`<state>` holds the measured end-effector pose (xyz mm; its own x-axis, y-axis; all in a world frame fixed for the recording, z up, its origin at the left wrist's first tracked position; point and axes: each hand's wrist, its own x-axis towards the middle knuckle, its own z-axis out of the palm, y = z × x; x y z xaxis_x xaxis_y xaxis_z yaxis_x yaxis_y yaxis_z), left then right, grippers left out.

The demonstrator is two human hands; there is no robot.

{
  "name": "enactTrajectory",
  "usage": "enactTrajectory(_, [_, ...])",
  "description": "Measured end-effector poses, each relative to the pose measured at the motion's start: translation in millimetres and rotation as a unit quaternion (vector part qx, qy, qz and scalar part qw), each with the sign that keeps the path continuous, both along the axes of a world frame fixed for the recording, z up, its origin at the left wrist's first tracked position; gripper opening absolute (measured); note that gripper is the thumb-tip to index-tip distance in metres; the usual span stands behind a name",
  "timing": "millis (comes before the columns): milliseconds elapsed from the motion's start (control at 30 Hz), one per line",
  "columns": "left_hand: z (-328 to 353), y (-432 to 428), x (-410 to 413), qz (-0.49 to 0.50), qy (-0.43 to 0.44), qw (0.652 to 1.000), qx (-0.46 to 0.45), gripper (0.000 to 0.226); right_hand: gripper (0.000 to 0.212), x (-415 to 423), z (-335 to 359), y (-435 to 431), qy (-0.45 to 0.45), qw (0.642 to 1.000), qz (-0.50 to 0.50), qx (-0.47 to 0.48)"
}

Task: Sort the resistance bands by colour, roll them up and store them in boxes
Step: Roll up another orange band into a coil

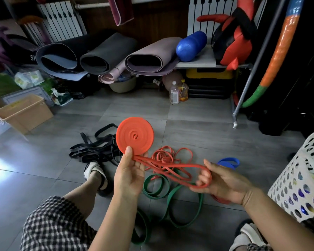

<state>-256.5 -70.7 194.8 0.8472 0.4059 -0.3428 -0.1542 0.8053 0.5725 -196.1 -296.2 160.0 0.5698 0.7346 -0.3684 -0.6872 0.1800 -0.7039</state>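
Plainly, the orange rubber resistance band (135,135) was soft, light and springy. Most of it sat wound into a flat spiral disc, held up above the grey tiled floor (134,105). Such a coil would probably spring loose if the pinch eased. The left hand (129,175) gripped it at the lower edge, thumb pressed on the face of the disc and fingers behind, just where the unwound tail left the coil. That looked the sound place to hold, since it locked the outer turn. The right hand (223,182) had its fingers curled through the far loop of the tail, which ran slack-free between the two hands. Rubber of this sort likely clings to skin rather than slips, so tension should be easy to manage.

On the floor beneath lay a tangle of loose thin orange bands (168,155), wide green bands (170,196), a heap of black bands (96,147) and one blue band (228,163).

A beige open plastic box (31,118) stood well to the left; what showed of its inside held no band. A white perforated plastic basket (288,187) stood at the right edge, with coloured things glimpsed through its holes, too hidden to name.
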Motion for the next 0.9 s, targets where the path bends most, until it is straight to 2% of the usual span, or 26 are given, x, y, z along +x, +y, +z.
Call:
enactTrajectory(67, [0,1,0,-0.019,-0.008,0.999,0.046,0.017,0.039,-4,-2,5,-0.045,0.99,0.014,-0.136])
enactTrajectory(100, [1,1,0,-0.034,-0.008,0.996,0.086,0.016,0.032,-4,-4,5,-0.097,0.971,0.004,-0.216])
enactTrajectory(167, [6,-1,-2,-0.073,-0.008,0.981,0.179,0.016,0.015,-1,-2,5,-0.246,0.903,-0.057,-0.347])
enactTrajectory(200, [9,-2,-3,-0.099,-0.007,0.969,0.226,0.015,0.015,1,3,5,-0.309,0.876,-0.091,-0.358])
enactTrajectory(267, [13,-7,-4,-0.157,0.007,0.931,0.33,0.014,0.023,2,18,5,-0.375,0.871,-0.126,-0.291])
enactTrajectory(300, [13,-10,-4,-0.187,0.016,0.904,0.384,0.013,0.031,0,25,5,-0.406,0.866,-0.126,-0.263])
enactTrajectory(367, [11,-17,-4,-0.246,0.028,0.846,0.472,0.01,0.051,-4,32,5,-0.466,0.839,-0.09,-0.268])
enactTrajectory(400, [9,-20,-4,-0.272,0.028,0.82,0.503,0.007,0.055,-5,31,5,-0.469,0.837,-0.058,-0.274])
enactTrajectory(467, [6,-24,-2,-0.309,0.024,0.777,0.548,0.016,0.059,-6,27,3,-0.439,0.853,-0.003,-0.281])
enactTrajectory(500, [7,-27,-2,-0.318,0.026,0.77,0.553,0.015,0.06,-6,26,1,-0.421,0.862,0.009,-0.283])
enactTrajectory(567, [7,-33,-3,-0.312,0.018,0.794,0.521,0.008,0.044,-6,27,-2,-0.398,0.876,-0.011,-0.273])
enactTrajectory(667, [9,-45,-2,-0.274,0.007,0.881,0.386,0.011,0.034,-11,32,0,-0.342,0.911,-0.076,-0.217])
enactTrajectory(733, [6,-50,0,-0.251,-0.007,0.92,0.301,0.018,0.026,-15,37,4,-0.298,0.929,-0.117,-0.185])
enactTrajectory(800, [4,-56,0,-0.231,-0.016,0.942,0.243,0.028,0.009,-16,40,6,-0.274,0.931,-0.151,-0.19])
enactTrajectory(900, [4,-64,-1,-0.211,-0.018,0.964,0.162,0.038,0.004,-19,37,11,-0.239,0.934,-0.19,-0.186])
